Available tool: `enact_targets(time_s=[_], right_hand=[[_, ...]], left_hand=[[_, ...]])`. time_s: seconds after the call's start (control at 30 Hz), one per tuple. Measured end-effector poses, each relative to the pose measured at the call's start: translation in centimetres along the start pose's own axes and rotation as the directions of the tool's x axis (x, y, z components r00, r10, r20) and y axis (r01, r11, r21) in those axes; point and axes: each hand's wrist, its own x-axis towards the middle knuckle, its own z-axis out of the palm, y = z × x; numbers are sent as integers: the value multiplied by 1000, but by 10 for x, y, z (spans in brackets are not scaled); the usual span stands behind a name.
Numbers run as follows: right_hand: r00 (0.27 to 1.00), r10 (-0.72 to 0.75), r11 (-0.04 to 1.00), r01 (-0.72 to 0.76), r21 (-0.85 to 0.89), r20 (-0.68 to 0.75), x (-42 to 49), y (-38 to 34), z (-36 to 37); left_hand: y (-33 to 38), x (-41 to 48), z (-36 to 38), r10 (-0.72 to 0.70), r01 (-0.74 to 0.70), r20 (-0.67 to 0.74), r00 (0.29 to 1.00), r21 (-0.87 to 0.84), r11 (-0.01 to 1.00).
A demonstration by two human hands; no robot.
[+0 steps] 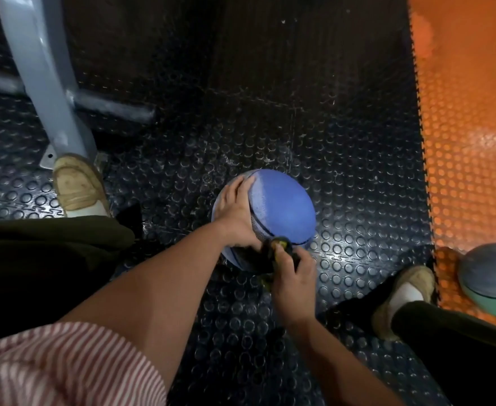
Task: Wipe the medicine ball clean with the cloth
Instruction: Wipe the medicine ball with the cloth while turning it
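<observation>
Head view, read left to right. A grey frame leg stands at far left, with the left shoe planted just beside it. I judge the wide stance lets the body crouch over the work.

On the black studded mat, between the feet, sits the blue medicine ball. The left hand lies on its upper left side, fingers straight and spread, grasping nothing. I take this for a brace, so the ball cannot roll while rubbed.

Against the ball's near lower side is the dark cloth, bunched, with a yellow patch showing. The right hand has its fingers curled round the cloth and presses it to the surface. A pale, dusty band beside the left fingers suggests to me that this part is not yet wiped.

Further right are the right shoe and then a second ball, well apart on the orange mat.
</observation>
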Motion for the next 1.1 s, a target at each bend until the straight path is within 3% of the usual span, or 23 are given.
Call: enact_targets(time_s=[0.03,0.07,0.2,0.4,0.57,0.67,0.77,0.87,0.93,1.1], right_hand=[[998,-52,999,52,13,33,-10,4,2],[999,9,996,-12,84,39,-12,2,-1],[975,135,978,-102,181,-179,37,-9,-24],[972,183,983,-182,19,-151,81,-30,-24],[997,82,996,-82,37,2,19,-17,-18],[1000,2,1000,-2,-5,-28,23,-13,-26],[990,-142,975,141,-171,6,52,-25,-36],[990,-53,969,82,-231,129,82,-45,-38],[992,-26,971,55,-232,127,78,-48,-36],[984,-164,962,174,-212,67,27,-24,-29]], left_hand=[[0,0,-1,2,-2,1,1000,3,1000],[0,0,-1,1,-1,-4,1000,8,1000],[1,-4,5,-19,19,-40,999,6,1000],[3,-5,5,-1,-1,-66,998,-27,1000],[1,0,-5,-23,23,-3,1000,-21,1000],[4,1,1,-27,27,0,1000,-15,1000],[4,-4,13,-13,14,-80,997,9,1000],[1,-4,15,50,-46,-186,981,23,999],[-2,-3,10,0,-2,-104,995,-16,1000],[-3,-4,1,-73,71,-18,997,-97,993]])
